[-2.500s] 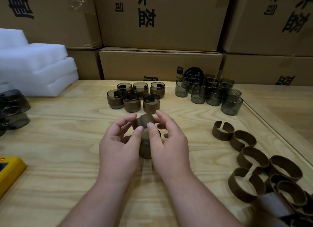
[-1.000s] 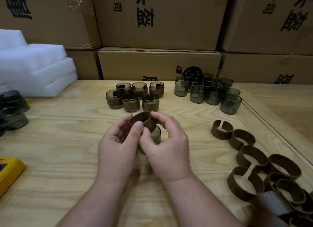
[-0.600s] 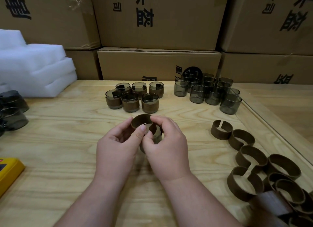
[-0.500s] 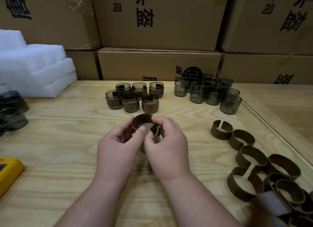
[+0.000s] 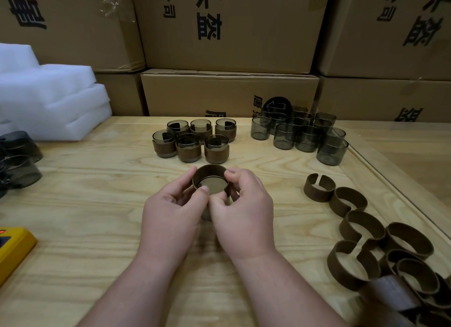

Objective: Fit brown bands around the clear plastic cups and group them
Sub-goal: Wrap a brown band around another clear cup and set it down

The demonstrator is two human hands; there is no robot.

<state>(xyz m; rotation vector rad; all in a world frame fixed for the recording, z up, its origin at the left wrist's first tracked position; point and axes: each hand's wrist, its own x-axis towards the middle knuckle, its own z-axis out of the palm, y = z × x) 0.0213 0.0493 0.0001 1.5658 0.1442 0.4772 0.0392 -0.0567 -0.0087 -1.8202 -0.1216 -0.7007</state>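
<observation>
Both hands [image 5: 210,212] — pinching brown band [image 5: 210,173] around cup [image 5: 211,188].

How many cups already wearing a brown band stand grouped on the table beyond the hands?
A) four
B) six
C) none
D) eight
B: the banded cups stand in two rows of three just beyond the left hand and right hand; the bare cups to their right have no bands.
</observation>
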